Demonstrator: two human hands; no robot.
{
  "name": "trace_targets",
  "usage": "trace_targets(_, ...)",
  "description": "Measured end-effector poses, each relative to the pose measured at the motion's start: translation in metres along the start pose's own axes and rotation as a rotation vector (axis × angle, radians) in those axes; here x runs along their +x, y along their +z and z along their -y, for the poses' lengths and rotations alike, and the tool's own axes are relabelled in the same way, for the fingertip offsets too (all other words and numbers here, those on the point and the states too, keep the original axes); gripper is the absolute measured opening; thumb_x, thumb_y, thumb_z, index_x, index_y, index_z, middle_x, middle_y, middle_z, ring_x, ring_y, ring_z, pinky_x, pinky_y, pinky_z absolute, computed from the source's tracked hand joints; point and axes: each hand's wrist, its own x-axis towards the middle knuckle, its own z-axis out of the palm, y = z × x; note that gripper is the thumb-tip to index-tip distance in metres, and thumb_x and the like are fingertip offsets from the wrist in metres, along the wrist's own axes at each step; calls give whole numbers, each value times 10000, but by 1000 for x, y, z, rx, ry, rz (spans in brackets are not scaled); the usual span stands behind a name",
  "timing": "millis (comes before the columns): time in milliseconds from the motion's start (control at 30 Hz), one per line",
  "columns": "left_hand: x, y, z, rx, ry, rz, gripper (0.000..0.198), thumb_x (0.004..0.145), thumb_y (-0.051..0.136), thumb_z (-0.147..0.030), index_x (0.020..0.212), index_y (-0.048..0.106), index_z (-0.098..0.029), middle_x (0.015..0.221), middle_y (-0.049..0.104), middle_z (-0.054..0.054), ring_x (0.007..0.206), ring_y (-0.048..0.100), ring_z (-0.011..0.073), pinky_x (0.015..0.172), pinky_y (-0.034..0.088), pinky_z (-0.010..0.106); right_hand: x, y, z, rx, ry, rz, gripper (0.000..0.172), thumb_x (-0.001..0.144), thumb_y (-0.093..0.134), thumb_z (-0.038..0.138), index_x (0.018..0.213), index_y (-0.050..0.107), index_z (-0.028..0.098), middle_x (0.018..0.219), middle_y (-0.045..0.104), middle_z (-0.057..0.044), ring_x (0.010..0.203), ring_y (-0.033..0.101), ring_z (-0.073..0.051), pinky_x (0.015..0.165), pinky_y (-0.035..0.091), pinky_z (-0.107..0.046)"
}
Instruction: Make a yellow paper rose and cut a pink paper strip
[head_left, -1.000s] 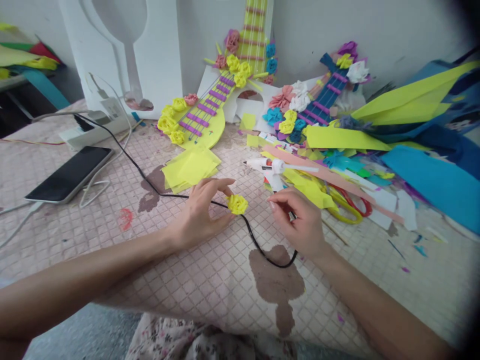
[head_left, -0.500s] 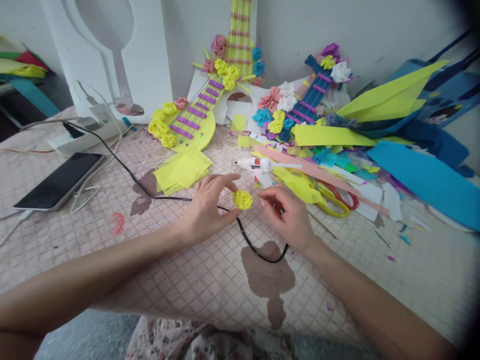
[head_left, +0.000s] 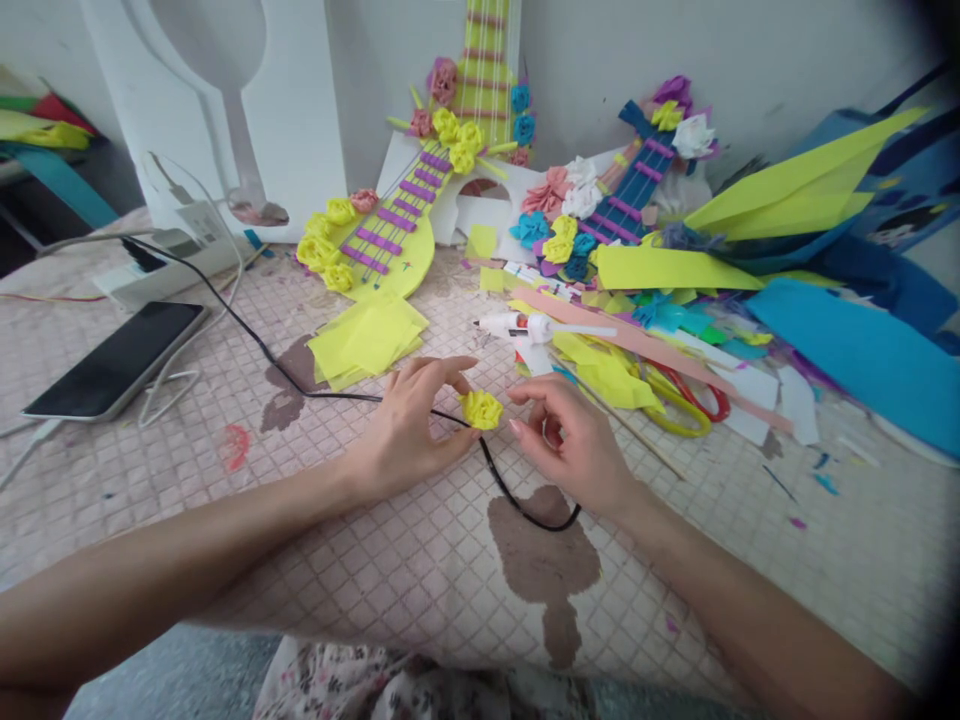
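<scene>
My left hand (head_left: 412, 425) pinches a small yellow paper flower (head_left: 481, 409) between thumb and fingers, just above the tiled tabletop. Close on the flower's right is my right hand (head_left: 574, 440), its fingers curled and its fingertips touching or nearly touching the flower. A black cable (head_left: 517, 500) runs under both hands. Behind my left hand lies a stack of yellow paper squares (head_left: 367, 340). A white glue gun (head_left: 525, 326) lies just beyond the flower.
A phone (head_left: 112, 360) and a power strip (head_left: 169, 265) sit at the left. Two paper guitars with flowers, one yellow (head_left: 397, 235) and one blue (head_left: 630, 195), lean at the back. Scissors (head_left: 686, 405) and coloured paper scraps (head_left: 840, 350) cover the right side.
My right hand has moved left, from apart from the flower to right beside it. My left hand keeps hold of the flower in nearly the same spot.
</scene>
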Motion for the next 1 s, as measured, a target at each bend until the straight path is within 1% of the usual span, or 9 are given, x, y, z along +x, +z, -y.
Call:
trace_targets(133,-1,0,-1,-10,30,7,592,735,671,-190,1262,402,-207,1012,607,37,1037,525,222,948,377,403,-1,1,1,-8,-4,35,280,826,553,193,1099,492,214,1022,543,-38,601,494,-82,593,454,-267)
trace_targets(300,-1,-2,-5,-18,76,67,637,739,669,-182,1294,358,-216,1032,610,44,1084,496,235,944,377,408,-2,2,2,-2,12,78,418,800,586,228,1189,432,233,1091,531,-63,611,498,-94,597,463,-284)
trace_targets(433,-2,-1,-6,-2,79,49,627,746,652,-177,1296,353,-219,1041,606,44,1088,488,238,949,370,415,-2,3,5,4,38,126,490,788,597,236,1238,402,236,1144,518,-79,643,504,-105,593,465,-285)
trace_targets(567,-3,0,-7,6,77,42,624,744,646,-175,1295,356,-226,1040,605,43,1087,488,243,943,369,418,-1,4,8,14,34,144,525,780,598,220,1259,383,239,1131,522,-81,674,507,-119,577,463,-277)
trace_targets(767,-3,1,-6,4,76,51,636,746,649,-183,1303,346,-230,1046,604,48,1097,483,252,941,369,428,-1,2,4,24,15,139,535,786,589,212,1277,378,235,1162,514,-87,693,517,-118,562,459,-267)
trace_targets(933,-3,0,-4,8,59,65,629,752,654,-197,1301,348,-224,1044,604,48,1094,483,245,944,367,423,-1,0,2,15,24,56,463,814,571,242,1252,422,231,1103,559,-65,649,524,-100,541,449,-254)
trace_targets(1000,-3,0,-3,5,47,60,623,751,654,-202,1296,353,-227,1040,604,47,1088,490,246,944,369,426,-2,-3,2,10,29,-5,379,828,548,231,1199,475,231,1024,592,-42,617,522,-94,515,435,-244)
